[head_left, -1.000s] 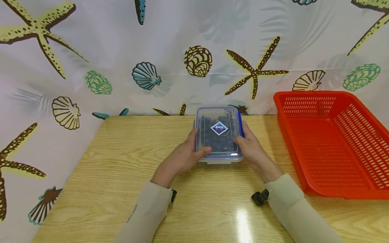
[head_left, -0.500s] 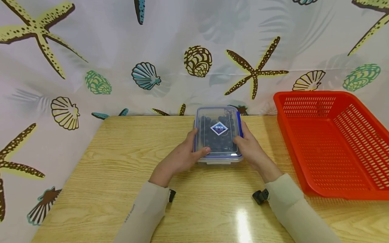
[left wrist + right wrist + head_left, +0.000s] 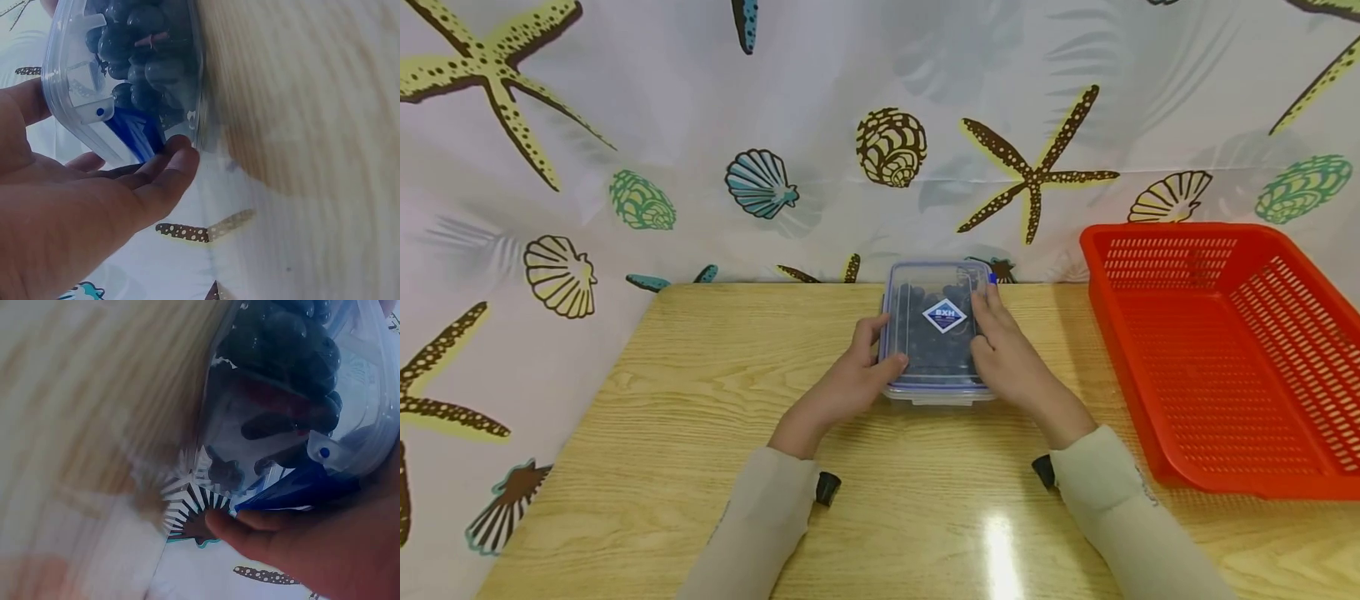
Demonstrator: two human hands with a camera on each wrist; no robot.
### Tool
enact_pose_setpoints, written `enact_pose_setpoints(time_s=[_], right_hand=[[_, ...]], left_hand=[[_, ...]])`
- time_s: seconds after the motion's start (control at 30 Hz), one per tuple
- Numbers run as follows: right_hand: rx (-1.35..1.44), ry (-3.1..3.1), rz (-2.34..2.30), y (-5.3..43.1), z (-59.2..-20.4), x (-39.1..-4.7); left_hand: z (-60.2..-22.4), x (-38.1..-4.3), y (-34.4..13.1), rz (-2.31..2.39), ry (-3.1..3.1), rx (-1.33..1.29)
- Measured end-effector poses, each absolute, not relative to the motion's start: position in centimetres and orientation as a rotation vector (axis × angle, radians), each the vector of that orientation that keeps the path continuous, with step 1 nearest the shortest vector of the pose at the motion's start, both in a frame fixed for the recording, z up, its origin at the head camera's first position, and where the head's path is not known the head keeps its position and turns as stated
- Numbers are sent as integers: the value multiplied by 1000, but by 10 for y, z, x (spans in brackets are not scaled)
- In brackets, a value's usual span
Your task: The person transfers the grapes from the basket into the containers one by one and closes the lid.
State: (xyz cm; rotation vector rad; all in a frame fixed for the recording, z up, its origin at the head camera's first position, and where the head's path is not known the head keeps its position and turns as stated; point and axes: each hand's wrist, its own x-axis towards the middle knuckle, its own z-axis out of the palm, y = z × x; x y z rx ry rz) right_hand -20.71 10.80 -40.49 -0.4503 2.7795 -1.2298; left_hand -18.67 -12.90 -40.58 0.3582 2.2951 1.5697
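A clear lidded food container (image 3: 934,360) sits on the table, filled with dark round fruit (image 3: 147,69) that looks like grapes. Its lid has a blue rim and a diamond label (image 3: 944,315). My left hand (image 3: 844,379) holds the left side, thumb on the lid's near corner, fingers by a blue side latch (image 3: 139,134) that slants outward. On the opposite side, my right hand (image 3: 1018,367) holds the right edge, with its thumb and a finger over the lid. In the right wrist view its other fingers lie along another slanted blue latch (image 3: 294,487).
A red plastic basket (image 3: 1120,367) with perforated walls stands on the right of the wooden table (image 3: 700,400). Behind the table hangs a white cloth (image 3: 820,92) printed with shells and starfish.
My right hand has shifted farther forward and over the lid's right edge. My left fingers have bent more at the left side. The container has stayed nearly in place.
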Motion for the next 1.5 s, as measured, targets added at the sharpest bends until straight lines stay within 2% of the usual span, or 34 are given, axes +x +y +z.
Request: enact_pose_setpoints(time_s=[0.27,0.7,1.17,1.5], right_hand=[[-444,2811,-1004,108,-404,-205],[-444,2789,-992,107,-403,-205],[-457,2774,-1003,108,-402,-205],[-483,2770,-1002,109,-401,-205]], left_hand=[[-403,-187,-125,1644,2327,300],[-400,-187,-120,1518,2545,176],[-404,-190,-118,1583,2492,275],[-403,-191,-116,1401,2488,396]])
